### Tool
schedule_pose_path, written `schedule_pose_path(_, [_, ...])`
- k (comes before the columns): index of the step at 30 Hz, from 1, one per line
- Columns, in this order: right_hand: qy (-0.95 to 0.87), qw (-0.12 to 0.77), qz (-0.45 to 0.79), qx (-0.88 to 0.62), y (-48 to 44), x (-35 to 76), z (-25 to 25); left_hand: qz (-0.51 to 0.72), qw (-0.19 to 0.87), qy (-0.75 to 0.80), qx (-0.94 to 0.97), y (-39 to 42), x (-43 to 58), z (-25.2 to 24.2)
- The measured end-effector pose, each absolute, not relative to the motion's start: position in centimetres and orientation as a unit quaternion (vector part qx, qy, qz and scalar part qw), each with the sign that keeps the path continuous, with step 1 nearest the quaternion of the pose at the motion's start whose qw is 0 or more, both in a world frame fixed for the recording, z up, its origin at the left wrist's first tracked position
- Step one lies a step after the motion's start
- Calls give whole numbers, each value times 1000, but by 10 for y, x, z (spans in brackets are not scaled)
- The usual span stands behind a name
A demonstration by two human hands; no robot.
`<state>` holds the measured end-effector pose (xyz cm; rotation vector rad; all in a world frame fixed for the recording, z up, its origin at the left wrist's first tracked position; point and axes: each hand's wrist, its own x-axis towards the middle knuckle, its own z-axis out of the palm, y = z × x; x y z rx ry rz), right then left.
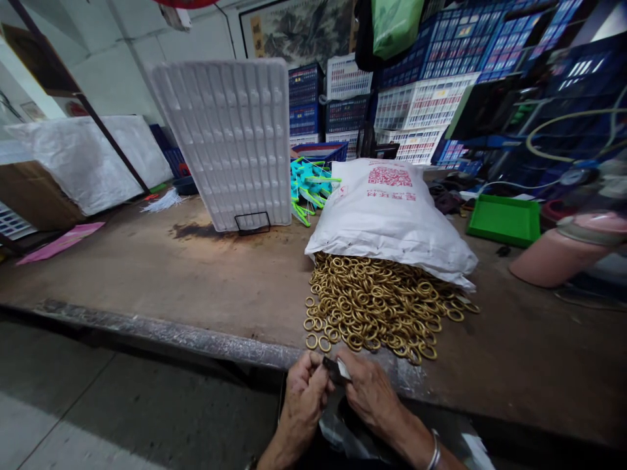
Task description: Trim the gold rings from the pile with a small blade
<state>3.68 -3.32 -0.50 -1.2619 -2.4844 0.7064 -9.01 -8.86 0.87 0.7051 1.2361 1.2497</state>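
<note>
Both hands are close together at the table's front edge, just in front of a heap of brass-coloured rings (372, 307). My right hand (369, 388) is closed around a small flat tool (333, 369) with a dark end and a pale part by the fingers; its exact kind is unclear. The fingers of my left hand (304, 388) are pinched together at the tool's dark tip. Whatever they hold is hidden or too small to name. The rings spill from the mouth of a white woven sack (377, 209) lying on the table.
A pale ridged plastic tray (235, 143) leans upright on a black wire stand (253, 223). Turquoise and lime-green pieces (311, 183) lie behind it. To the right are a green tray (504, 220) and a pink bottle (553, 254). Stacked crates (416, 101) stand behind the wooden table (245, 281).
</note>
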Motion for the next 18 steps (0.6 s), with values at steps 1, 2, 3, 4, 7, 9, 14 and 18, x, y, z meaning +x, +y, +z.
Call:
schedule_pose_path(1, [-857,129,246,-435,-34,36,-4,536,582,529,305,-89,-90,7])
schedule_pose_path(2, [-857,126,248,-434,-35,35,-4,536,580,530,309,-88,-90,6])
schedule_pose_path(3, [-857,125,250,-434,-36,35,-3,535,578,530,313,-88,-90,5])
schedule_pose_path(4, [-857,124,252,-433,-37,35,-4,534,577,531,316,-88,-90,4])
schedule_pose_path(7, [-857,110,256,-434,-35,35,-5,532,574,533,321,-90,-90,6])
schedule_pose_path(9, [-853,84,254,-447,-32,37,-5,530,582,527,320,-93,-90,11])
schedule_pose_path(14, [-842,69,198,-497,-17,41,-5,555,622,465,296,-102,-95,29])
schedule_pose_path(18, [-861,122,174,-461,-12,33,-9,615,634,426,196,-97,-106,32])
